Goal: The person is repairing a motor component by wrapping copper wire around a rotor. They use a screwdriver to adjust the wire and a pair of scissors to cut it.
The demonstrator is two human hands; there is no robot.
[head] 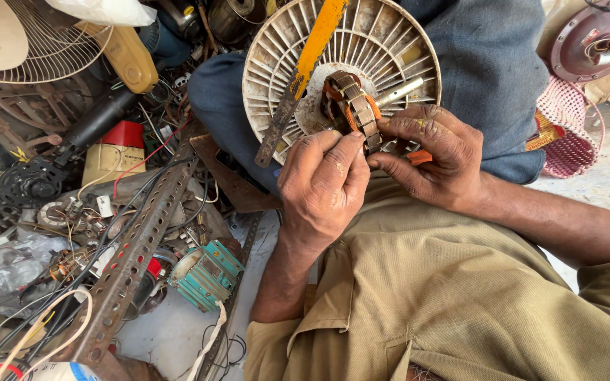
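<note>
Left hand (323, 187), right hand (432, 155): fingers of both pinch motor stator (353, 106) on white fan housing (390, 49).

My hands (375, 166) work hemmed in: the stator (353, 109) and slotted fan housing (277, 63) block ahead, a yellow-handled tool (305, 67) crosses left, and a perforated angle bar (135, 247) bars the cluttered floor. My lap stays open.

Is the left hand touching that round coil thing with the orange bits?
Touching: the head view shows the left hand fingertips pressed on the stator coil.
</note>
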